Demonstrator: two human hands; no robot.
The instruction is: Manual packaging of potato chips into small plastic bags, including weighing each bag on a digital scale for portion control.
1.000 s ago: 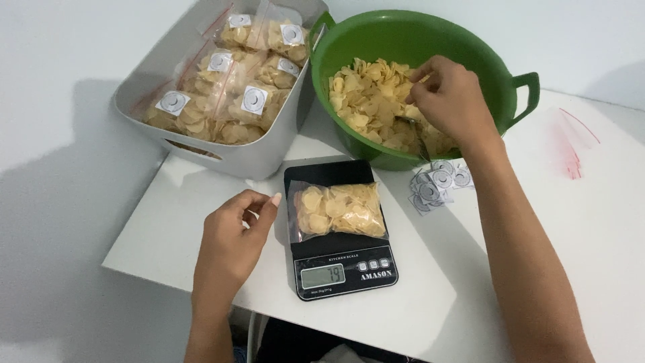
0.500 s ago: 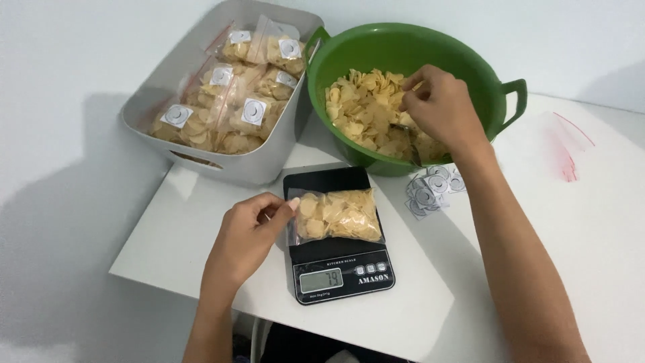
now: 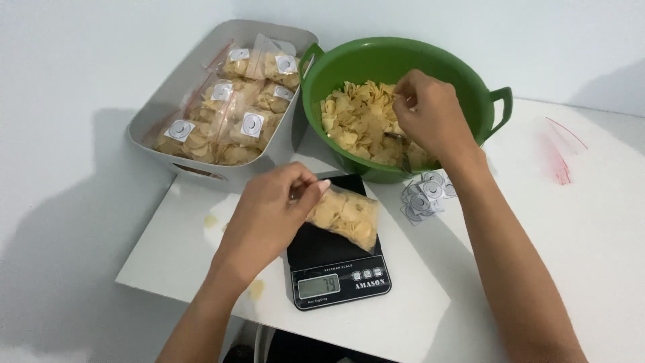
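My left hand (image 3: 269, 218) pinches the open edge of a clear, crinkly plastic bag of pale yellow round chips (image 3: 346, 215), lying on one flat black digital kitchen scale (image 3: 336, 259) on the white counter (image 3: 524, 222). My right hand (image 3: 430, 111) reaches into one glossy green plastic basin (image 3: 403, 57), fingers closed together on loose chips (image 3: 356, 117). One grey tub (image 3: 175, 101) holds several filled bags.

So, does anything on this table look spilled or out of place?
Yes. A few loose chips lie on the white table left of the black scale, outside the green basin. The left hand holds the chip bag tilted.
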